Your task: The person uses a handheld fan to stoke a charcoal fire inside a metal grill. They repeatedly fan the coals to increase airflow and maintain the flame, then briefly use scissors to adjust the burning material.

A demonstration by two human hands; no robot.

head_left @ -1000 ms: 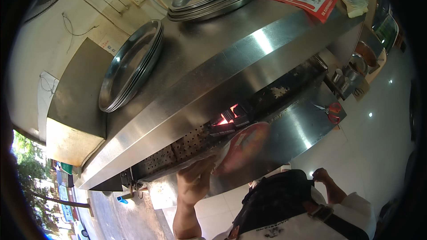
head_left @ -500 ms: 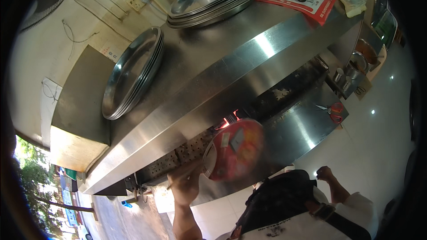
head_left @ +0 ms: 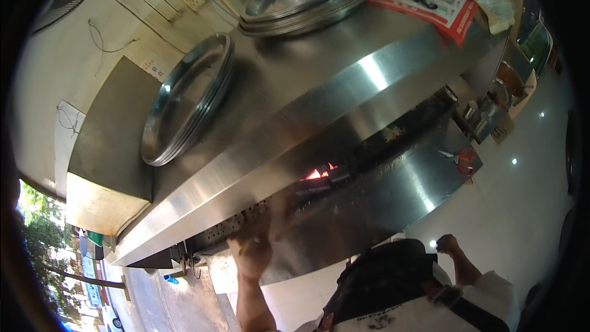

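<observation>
My left hand (head_left: 249, 252) is low at the front edge of the steel grill, closed and blurred by motion. A brownish smear rises from it, which looks like the hand fan (head_left: 281, 212) seen nearly edge-on; its red round face is hidden. Beyond the hand lies the grill's perforated trough (head_left: 224, 229), and glowing red coals (head_left: 317, 174) burn in the slot to its right. My right hand (head_left: 448, 244) hangs at the right by my body, fingers curled in with nothing visible in them.
Stacked round steel trays lean on the hood (head_left: 187, 101), and more trays (head_left: 307, 21) lie at the back beside a red-and-white printed sheet (head_left: 424, 3). Red-handled scissors (head_left: 465, 162) rest on the steel shelf at right. Metal containers (head_left: 485, 107) stand beyond it.
The red face of the hand fan, which covered the shelf before the coals, has swung out of sight. More of the coals and shelf shows. My right hand has barely moved.
</observation>
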